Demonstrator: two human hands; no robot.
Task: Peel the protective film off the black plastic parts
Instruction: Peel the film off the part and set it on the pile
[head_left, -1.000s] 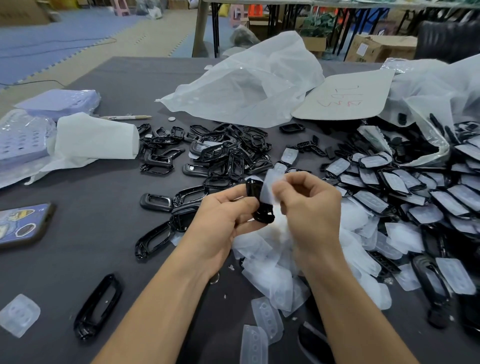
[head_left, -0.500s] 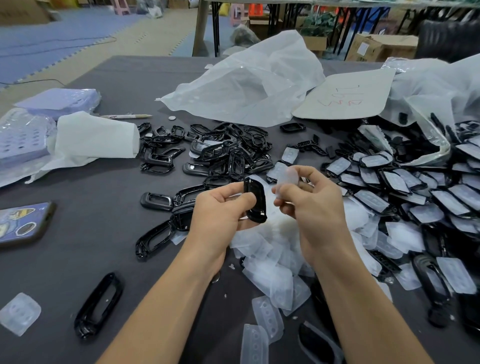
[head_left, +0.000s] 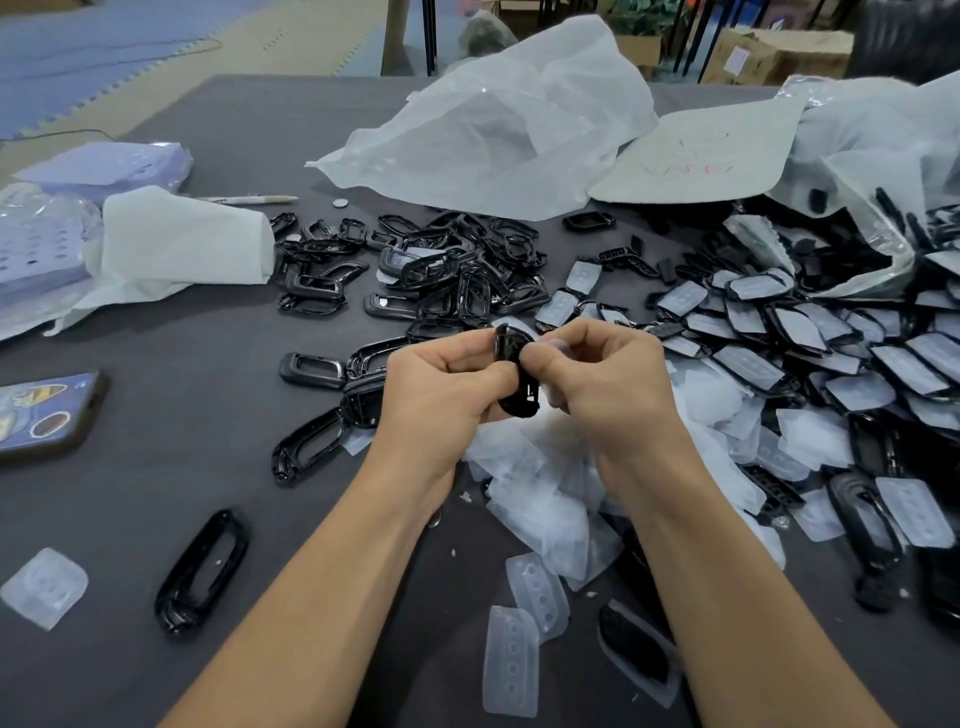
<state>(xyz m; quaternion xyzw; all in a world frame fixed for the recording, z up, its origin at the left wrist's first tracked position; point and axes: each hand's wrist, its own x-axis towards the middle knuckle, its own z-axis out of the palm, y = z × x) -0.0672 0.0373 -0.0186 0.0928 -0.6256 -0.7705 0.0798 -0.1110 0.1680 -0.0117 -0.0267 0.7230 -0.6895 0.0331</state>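
Observation:
A black plastic part (head_left: 515, 374) is held upright above the table's middle. My left hand (head_left: 441, 389) grips its left side, thumb across the front. My right hand (head_left: 597, 379) pinches its right edge with thumb and forefinger; a sliver of clear film may sit under those fingertips, but I cannot tell. Below the hands lies a heap of peeled clear films (head_left: 545, 499). Black parts still covered with film (head_left: 779, 332) are spread to the right. Bare black frames (head_left: 447, 265) are piled behind the hands.
A phone (head_left: 47, 410) lies at the left edge. White cloth (head_left: 176, 244) and a perforated purple sheet (head_left: 36, 249) sit at the far left. A big plastic bag (head_left: 498, 124) and a card (head_left: 701, 156) lie at the back. Loose frames (head_left: 202, 571) rest on the dark table (head_left: 156, 343).
My right hand pulled a film off the part, moved away to the right, and has come back to pinch the part's right edge. The left hand kept holding the part.

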